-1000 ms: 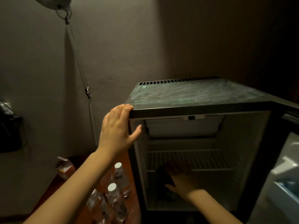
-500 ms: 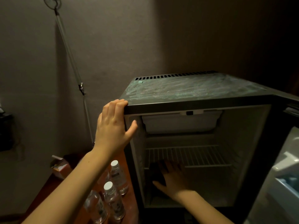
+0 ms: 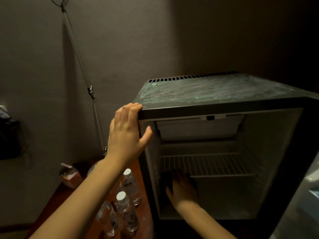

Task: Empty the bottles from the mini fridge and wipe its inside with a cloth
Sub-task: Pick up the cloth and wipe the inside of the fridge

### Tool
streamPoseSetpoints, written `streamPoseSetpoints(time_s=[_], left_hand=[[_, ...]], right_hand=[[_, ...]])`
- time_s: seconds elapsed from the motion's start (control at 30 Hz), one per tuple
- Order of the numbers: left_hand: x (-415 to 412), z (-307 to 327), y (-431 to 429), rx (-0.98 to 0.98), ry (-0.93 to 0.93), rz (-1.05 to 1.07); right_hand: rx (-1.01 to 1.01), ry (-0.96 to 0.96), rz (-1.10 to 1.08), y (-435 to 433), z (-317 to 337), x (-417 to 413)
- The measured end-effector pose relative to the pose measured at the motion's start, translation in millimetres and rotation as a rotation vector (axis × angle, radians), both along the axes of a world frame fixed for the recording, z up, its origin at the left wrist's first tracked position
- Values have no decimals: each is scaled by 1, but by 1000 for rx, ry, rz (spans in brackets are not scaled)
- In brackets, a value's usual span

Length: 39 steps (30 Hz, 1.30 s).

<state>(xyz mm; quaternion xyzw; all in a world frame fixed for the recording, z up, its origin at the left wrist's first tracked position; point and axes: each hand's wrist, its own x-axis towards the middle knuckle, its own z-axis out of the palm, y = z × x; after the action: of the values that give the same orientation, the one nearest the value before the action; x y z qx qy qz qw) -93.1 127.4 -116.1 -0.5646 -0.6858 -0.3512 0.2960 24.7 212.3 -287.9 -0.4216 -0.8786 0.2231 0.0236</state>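
Note:
The black mini fridge (image 3: 224,94) stands open, its white inside lit dimly. My left hand (image 3: 126,133) grips the fridge's top front left corner, fingers over the edge. My right hand (image 3: 183,188) is inside the lower compartment, pressing a dark cloth (image 3: 166,178) against the left inner wall just under the wire shelf (image 3: 215,164). Most of the cloth is hidden by my fingers and shadow. Three clear bottles (image 3: 128,211) with white caps stand on the wooden surface left of the fridge. No bottles show inside the fridge.
The fridge door (image 3: 310,195) hangs open at the right edge. A small freezer box (image 3: 198,128) sits at the top inside. A lamp pole (image 3: 79,66) leans along the wall on the left. An orange carton (image 3: 69,176) lies on the wooden table (image 3: 57,200).
My right hand with the cloth has slid slightly left and up along the inner wall. The left hand has kept its grip on the corner. The view has tilted down a little.

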Motion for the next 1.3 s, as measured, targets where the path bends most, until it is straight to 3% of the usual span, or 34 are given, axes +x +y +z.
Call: streamPoseSetpoints(time_s=[0.2, 0.4, 0.53, 0.67, 0.87, 1.0, 1.3], left_hand=[[-1, -1, 1, 9, -10, -10], [-2, -2, 2, 7, -14, -21], [-3, -3, 2, 7, -10, -24], [-2, -3, 3, 13, -23, -23], [-4, -3, 2, 12, -6, -21], [-5, -4, 2, 34, -18, -40], [-4, -6, 5, 67, -38, -52]], right_hand=[[-187, 0, -43, 14, 26, 14], [-212, -79, -9, 17, 46, 19], [-112, 178, -1, 29, 82, 19], [180, 461, 133, 45, 112, 8], [277, -35, 350, 61, 44, -13], [334, -46, 375, 66, 7, -13], [430, -12, 413, 74, 0, -1]])
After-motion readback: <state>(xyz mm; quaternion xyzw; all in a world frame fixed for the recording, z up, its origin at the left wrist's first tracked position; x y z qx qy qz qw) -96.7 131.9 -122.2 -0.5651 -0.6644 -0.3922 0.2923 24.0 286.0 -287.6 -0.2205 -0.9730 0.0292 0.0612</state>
